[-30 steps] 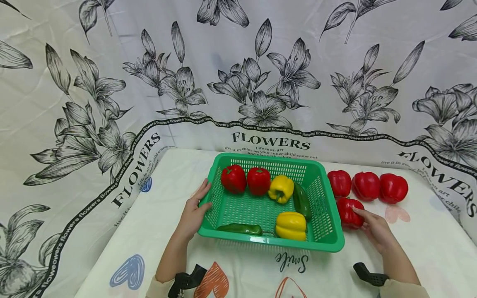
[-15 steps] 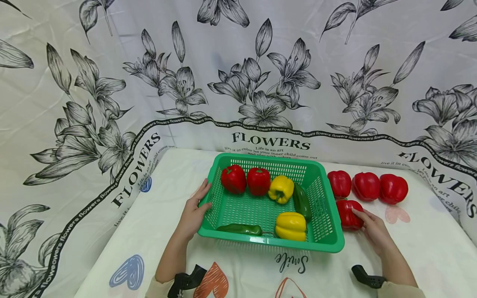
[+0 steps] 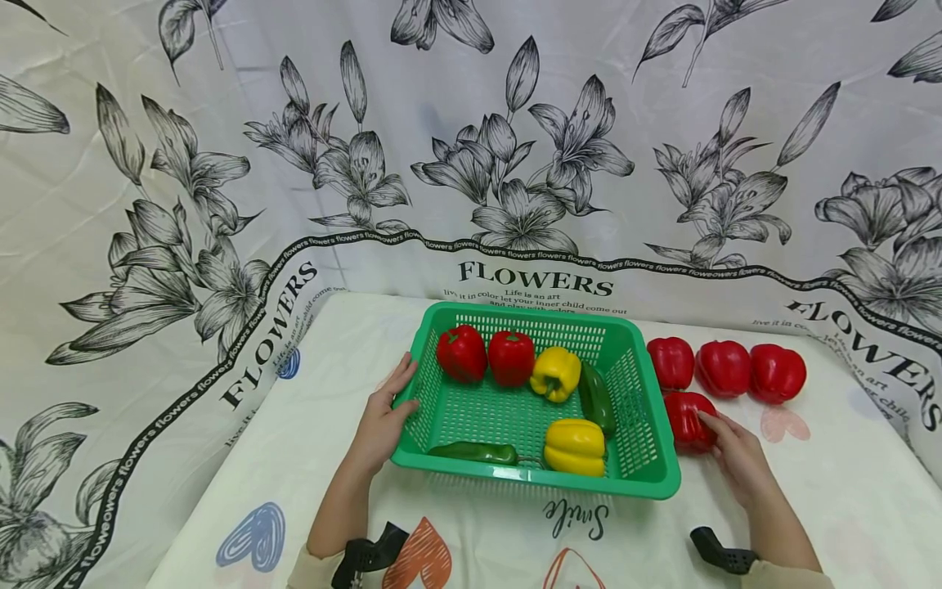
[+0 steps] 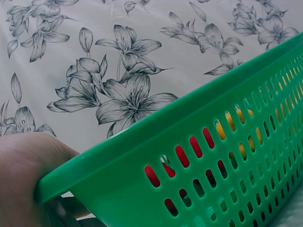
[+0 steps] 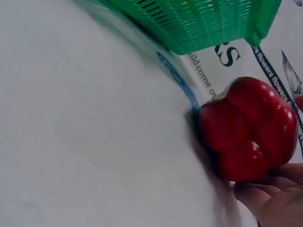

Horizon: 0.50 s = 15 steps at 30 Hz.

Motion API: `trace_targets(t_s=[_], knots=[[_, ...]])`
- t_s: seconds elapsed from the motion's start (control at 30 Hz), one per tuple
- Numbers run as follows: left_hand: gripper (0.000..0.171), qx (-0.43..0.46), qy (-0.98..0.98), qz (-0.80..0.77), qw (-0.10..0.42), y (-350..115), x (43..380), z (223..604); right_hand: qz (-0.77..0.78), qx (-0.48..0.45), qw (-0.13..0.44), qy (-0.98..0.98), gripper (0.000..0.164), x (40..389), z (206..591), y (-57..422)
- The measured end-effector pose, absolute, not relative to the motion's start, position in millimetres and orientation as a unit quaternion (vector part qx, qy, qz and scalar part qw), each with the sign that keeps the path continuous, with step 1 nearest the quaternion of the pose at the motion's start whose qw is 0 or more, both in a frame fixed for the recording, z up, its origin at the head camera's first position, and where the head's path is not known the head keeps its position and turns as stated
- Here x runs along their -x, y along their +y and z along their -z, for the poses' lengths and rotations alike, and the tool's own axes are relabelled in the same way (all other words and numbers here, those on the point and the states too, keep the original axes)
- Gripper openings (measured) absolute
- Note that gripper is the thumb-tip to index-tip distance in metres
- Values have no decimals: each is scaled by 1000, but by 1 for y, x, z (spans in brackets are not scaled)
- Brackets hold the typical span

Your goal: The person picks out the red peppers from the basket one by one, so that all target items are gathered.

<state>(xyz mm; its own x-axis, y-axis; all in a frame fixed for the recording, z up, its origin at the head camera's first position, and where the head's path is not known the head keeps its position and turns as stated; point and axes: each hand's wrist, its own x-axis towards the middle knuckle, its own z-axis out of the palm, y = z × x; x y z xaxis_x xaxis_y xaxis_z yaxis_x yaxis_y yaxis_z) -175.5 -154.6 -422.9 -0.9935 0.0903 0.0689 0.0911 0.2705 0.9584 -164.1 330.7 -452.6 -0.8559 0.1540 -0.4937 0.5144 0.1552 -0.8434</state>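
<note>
In the head view my left hand (image 3: 381, 419) grips the left end of a green plastic basket (image 3: 527, 484), thumb over the rim. The left wrist view shows this hand at the basket's corner. Just outside the basket's right end, my right hand (image 3: 739, 460) holds a red bell pepper (image 3: 688, 423). In the right wrist view the pepper (image 5: 248, 130) shows its lobed underside, with fingers (image 5: 270, 194) against it. Inside the basket lie two red bell peppers (image 3: 461, 354), two yellow bell peppers (image 3: 574, 447) and two long green peppers (image 3: 474, 452).
Three more red bell peppers (image 3: 724, 368) stand in a row behind the right hand, beside the basket. A white patterned cloth (image 3: 309, 458) covers the table. Behind it hangs a flower-printed curtain (image 3: 412, 98).
My right hand and forearm have shifted slightly left, and the red bell pepper has moved a little with the fingers. The left hand and the basket stay in place.
</note>
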Motion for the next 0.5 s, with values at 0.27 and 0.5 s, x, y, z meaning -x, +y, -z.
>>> trace_targets(t_s=[0.27,0.5], knots=[[56,53,-801,597,1,-154,176,423,658,-187,117,720,83,165,439,339],[56,54,-801,596,4,-154,177,424,566,-134,91,808,76,167,422,342]])
